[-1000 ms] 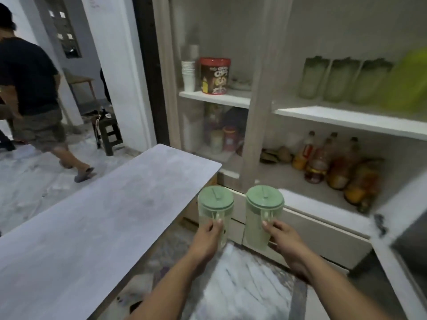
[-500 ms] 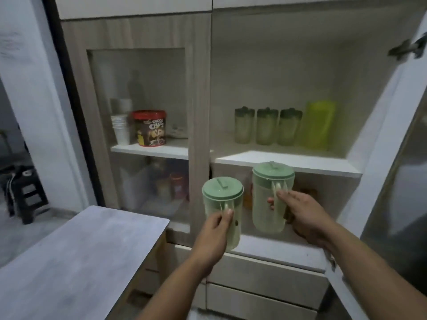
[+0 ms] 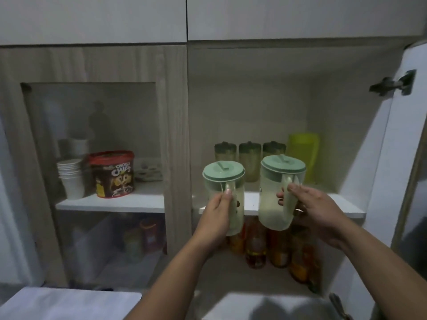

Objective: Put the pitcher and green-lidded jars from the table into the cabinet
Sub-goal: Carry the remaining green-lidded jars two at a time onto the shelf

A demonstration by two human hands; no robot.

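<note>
I hold two pale green-lidded jars by their handles in front of the open cabinet. My left hand [image 3: 216, 214] grips the handle of the left jar [image 3: 223, 181]. My right hand [image 3: 312, 205] grips the handle of the right jar [image 3: 277, 192], which is held slightly higher. Both jars hang upright in the air just before the front edge of the white middle shelf [image 3: 342, 205]. At the back of that shelf stand three dark-lidded jars [image 3: 249, 158] in a row and a yellow-green pitcher [image 3: 303, 153] at the right.
Several amber bottles [image 3: 279, 252] fill the shelf below. The open cabinet door [image 3: 392, 158] stands at the right. Behind the glass door on the left sit paper cups [image 3: 71, 179] and a cereal tub [image 3: 113, 174]. The grey table's corner [image 3: 69, 303] lies at bottom left.
The view has swung from the table up to the cabinet. Both hands have carried the jars upward and closer to the middle shelf's front edge.
</note>
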